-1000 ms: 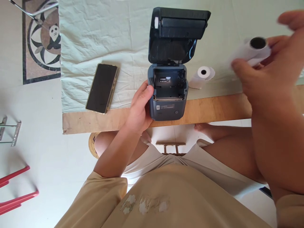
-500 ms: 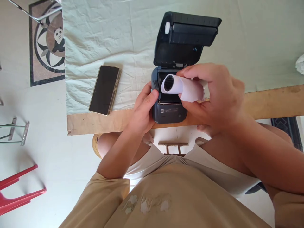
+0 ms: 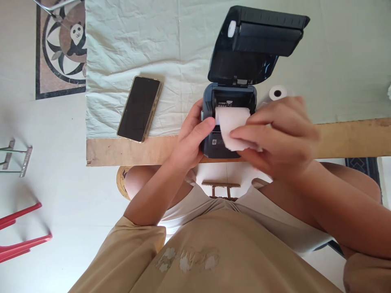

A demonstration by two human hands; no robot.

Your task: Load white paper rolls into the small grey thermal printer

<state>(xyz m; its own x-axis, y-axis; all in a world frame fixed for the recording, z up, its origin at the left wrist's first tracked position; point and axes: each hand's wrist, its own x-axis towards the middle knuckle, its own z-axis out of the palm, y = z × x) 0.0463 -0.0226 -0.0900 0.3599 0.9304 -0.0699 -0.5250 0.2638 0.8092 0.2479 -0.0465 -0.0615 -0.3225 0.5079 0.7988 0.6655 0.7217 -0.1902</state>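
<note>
A dark label or receipt printer (image 3: 208, 95) stands at the table's near edge with its lid (image 3: 256, 44) raised. My left hand (image 3: 191, 136) grips the printer's left side, thumb over the rim. A white paper roll (image 3: 233, 118) is at the printer's open bay, its loose end hanging over the front panel. The fingers of my right hand (image 3: 277, 138), slightly blurred, pinch that paper from the right. Whether the roll rests fully on the bay floor I cannot tell. Another paper roll (image 3: 277, 93) stands just beyond my right hand, partly hidden by it.
A smartphone (image 3: 139, 108) lies screen up to the left on the pale green cloth (image 3: 183, 53). The wooden table edge (image 3: 131, 152) runs in front of my knees. Red stool legs (image 3: 24, 240) show on the floor at lower left.
My right hand has turned and lowered the paper roll from above the bay toward the bay; the loose end now drapes forward. The second roll has come into view behind my hand.
</note>
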